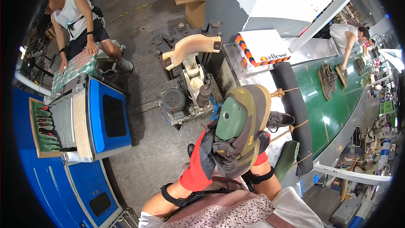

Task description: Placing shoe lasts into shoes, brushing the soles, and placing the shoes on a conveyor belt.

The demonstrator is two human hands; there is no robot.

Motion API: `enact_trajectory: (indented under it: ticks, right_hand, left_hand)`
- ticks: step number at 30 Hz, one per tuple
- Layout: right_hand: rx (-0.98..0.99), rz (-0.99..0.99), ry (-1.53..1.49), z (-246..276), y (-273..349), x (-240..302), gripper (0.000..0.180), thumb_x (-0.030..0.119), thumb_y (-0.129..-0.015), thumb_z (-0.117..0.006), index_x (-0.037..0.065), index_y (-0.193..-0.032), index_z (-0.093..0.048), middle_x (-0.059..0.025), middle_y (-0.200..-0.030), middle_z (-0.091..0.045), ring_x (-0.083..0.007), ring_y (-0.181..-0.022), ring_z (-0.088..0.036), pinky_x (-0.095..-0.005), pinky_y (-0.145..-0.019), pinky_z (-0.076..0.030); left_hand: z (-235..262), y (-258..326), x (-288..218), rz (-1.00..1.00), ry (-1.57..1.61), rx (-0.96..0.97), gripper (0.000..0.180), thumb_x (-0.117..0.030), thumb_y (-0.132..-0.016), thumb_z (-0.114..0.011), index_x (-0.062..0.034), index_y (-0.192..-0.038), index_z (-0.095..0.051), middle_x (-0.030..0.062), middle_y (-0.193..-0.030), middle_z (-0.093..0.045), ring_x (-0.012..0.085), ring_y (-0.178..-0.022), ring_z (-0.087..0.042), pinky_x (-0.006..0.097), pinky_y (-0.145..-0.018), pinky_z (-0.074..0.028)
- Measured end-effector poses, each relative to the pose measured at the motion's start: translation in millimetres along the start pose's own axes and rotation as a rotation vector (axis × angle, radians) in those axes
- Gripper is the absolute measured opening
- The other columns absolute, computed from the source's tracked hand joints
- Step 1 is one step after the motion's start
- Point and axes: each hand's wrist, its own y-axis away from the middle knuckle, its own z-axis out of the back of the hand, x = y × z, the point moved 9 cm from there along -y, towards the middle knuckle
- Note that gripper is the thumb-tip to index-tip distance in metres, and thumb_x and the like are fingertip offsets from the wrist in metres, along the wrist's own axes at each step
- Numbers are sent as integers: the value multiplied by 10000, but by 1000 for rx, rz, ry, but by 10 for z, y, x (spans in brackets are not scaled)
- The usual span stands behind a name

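Observation:
In front of my body I hold a brown and olive shoe (249,137), tilted, with dark laces near my left fingers. A green shoe last (231,120) fills its opening. My left hand (199,160), in a red glove with black coating, closes on the lace side of the shoe. Gloved the same way, my right hand (262,147) grips it along the sole side; part of that hand is hidden behind the shoe. To the right of the shoe, a second green last (287,158) and a small dark shoe (280,119) rest on the metal bench.
Ahead stands a machine with a curved tan pad (192,50). A shoebox (263,48) sits on the bench, beside a black padded roll (291,114). On the right, a green conveyor (314,122) carries brown shoes; a person there touches one. Another person works at the left, by a blue machine (105,116).

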Motion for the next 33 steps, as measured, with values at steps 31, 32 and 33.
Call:
enact_trajectory:
  ticks: [31, 32, 33]
  right_hand:
    - [-89, 146, 198, -438, 249, 372, 667, 165, -816, -612, 20, -1446, -448, -172, -1320, -589, -320, -1169, -606, -459, -1014, -500]
    - [-259, 119, 365, -357, 235, 337, 603, 152, -848, -605, 33, -1426, -477, -131, -1250, -607, -268, -1111, -616, -400, -971, -504]
    - [-289, 124, 453, -433, 151, 300, 568, 126, -892, -623, 32, -1431, -472, -101, -1250, -602, -204, -1107, -602, -343, -941, -500]
  left_hand:
    - [19, 252, 410, 179, 270, 107, 762, -181, -969, -617, -118, -1603, -199, 129, -1548, -411, 280, -1396, -444, 416, -1138, -396]
    - [182, 173, 599, 116, 44, 107, 678, -142, -986, -606, -116, -1575, -271, 105, -1457, -510, 248, -1316, -519, 375, -1058, -465]
    - [173, 134, 469, -90, 23, -30, 560, -166, -1005, -586, -108, -1514, -359, 85, -1350, -586, 220, -1218, -582, 375, -981, -503]
